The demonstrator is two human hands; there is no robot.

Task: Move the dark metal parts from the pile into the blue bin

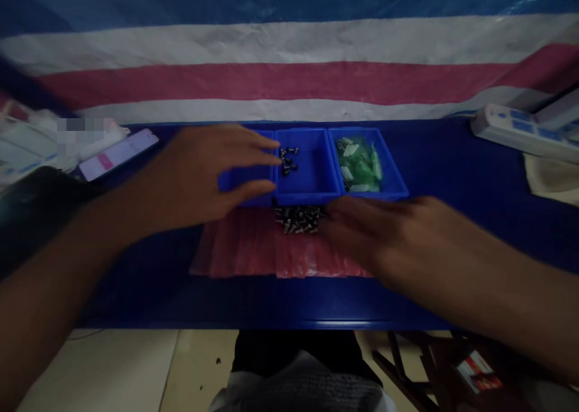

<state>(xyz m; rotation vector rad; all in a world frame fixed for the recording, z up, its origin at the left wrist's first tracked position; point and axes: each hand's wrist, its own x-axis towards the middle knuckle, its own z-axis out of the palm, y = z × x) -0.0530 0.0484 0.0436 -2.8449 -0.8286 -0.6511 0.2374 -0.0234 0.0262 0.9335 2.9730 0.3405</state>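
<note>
My left hand [217, 167] hovers over the left blue bin [246, 175], fingers spread apart with nothing visible between them. Its fingertips reach the edge of the middle blue bin [310, 186], where a few small dark screws [287, 161] lie along the left side. In front of the bins is a pile of screws [298, 219], resting on a row of reddish clear plastic bags [257, 252]. Beside the pile's right end, my right hand [375, 228] has its fingers bunched together and pointing down. Its fingertips are dark and blurred, so what they hold is hidden.
The right blue bin [393, 183] holds a green plastic bag [362, 161] and pale metal pieces. A phone [118, 154] lies at the left, and a power strip [511, 122] at the right. A striped sheet [289, 80] hangs behind the blue table [289, 309].
</note>
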